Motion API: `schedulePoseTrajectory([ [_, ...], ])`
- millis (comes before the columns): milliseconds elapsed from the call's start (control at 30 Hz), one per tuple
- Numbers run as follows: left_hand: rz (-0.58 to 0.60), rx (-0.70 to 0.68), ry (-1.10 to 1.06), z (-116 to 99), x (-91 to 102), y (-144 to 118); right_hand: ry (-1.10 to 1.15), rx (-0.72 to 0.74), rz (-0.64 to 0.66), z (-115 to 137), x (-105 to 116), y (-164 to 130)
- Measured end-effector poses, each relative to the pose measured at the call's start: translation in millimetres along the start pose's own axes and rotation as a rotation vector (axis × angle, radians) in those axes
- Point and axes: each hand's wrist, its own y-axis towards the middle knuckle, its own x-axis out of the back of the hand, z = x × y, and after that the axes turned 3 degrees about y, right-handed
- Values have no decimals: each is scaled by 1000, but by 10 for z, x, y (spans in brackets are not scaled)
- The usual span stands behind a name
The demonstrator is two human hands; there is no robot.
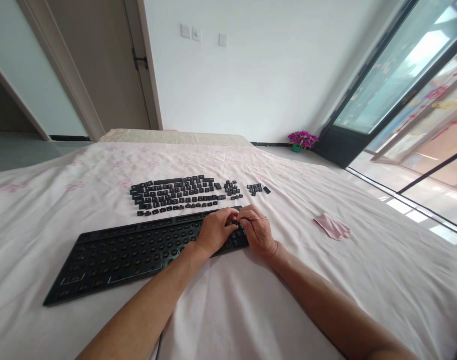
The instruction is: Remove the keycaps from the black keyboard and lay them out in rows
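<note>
Almost every keycap [177, 194] lies in rows past the hands, off the bare keyboard [130, 255]. The left hand [215, 231] and right hand [257, 231] pinch at its last corner; what they grip is hidden.

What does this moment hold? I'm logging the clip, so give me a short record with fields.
surface: bed sheet, white with faint pink flowers
keyboard: black, keycaps off, lying flat
left hand: on the keyboard's right end
right hand: beside it, pinching a thin wire tool
keycaps: laid out in rows beyond the keyboard, smaller groups to their right
pink cloth: on the sheet, to the right
flower pot: on the floor by the window
</note>
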Motion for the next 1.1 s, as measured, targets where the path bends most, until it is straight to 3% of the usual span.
schedulePoseTrajectory([
  [133, -23, 65, -121, 17, -15, 14, 14, 10, -31, 30, 59, 20],
  [267, -73, 136, -245, 25, -22, 32, -32, -75, -88, 35, 133, 104],
  [533, -154, 122, -391, 40, -29, 6, -119, -327, 152, -57, 131, 146],
  [767, -128, 95, -364, 23, -39, 3, -49, -425, 194, -45, 152, 160],
  [933, -113, 92, -312, -5, -37, 2, -57, -487, 112, -451, 417, 242],
  [1100, -90, 72, -271, 13, -51, 8, -345, -651, -2, -1046, 825, 443],
])
